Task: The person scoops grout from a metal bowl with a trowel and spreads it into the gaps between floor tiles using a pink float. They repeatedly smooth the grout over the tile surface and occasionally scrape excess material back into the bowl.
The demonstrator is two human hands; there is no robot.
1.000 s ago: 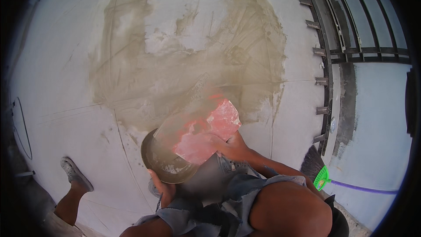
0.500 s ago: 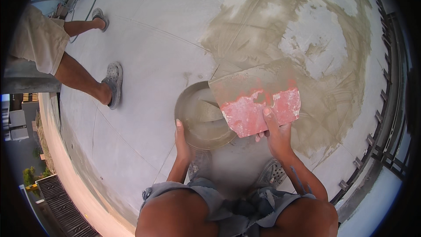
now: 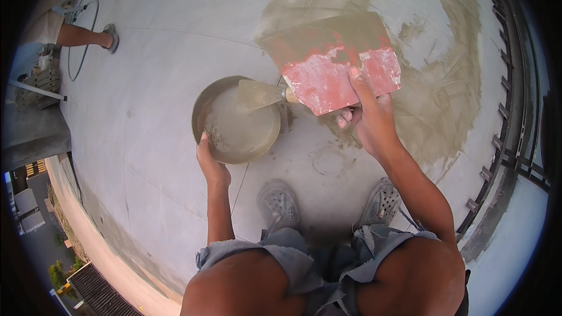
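Note:
My right hand [image 3: 372,120] pinches a broad flat red spreader [image 3: 339,82], thumb on top and fingers curled beneath. Its far part is coated in grey-brown mortar, and its near part shows worn red. My left hand [image 3: 211,164] holds the near left rim of a round bowl [image 3: 202,102], thumb at the edge. Wet mortar [image 3: 243,134] lies inside. Over the bowl reaches a putty knife [image 3: 260,95], its wooden handle running under the spreader. The spreader hides the handle's end, so I cannot tell whether my right fingers grip it too.
Fresh mortar [image 3: 436,105] is smeared across the pale floor [image 3: 164,99] ahead and right. A metal railing [image 3: 508,82] borders the right. At the upper left stands another person [image 3: 88,36], near a hose [image 3: 79,70]. My shoes [image 3: 278,203] are planted close behind the bowl.
The bowl and my left hand have moved left and away from my feet. The spreader has moved farther from me, and the putty knife's wooden handle now shows. The view has shifted too.

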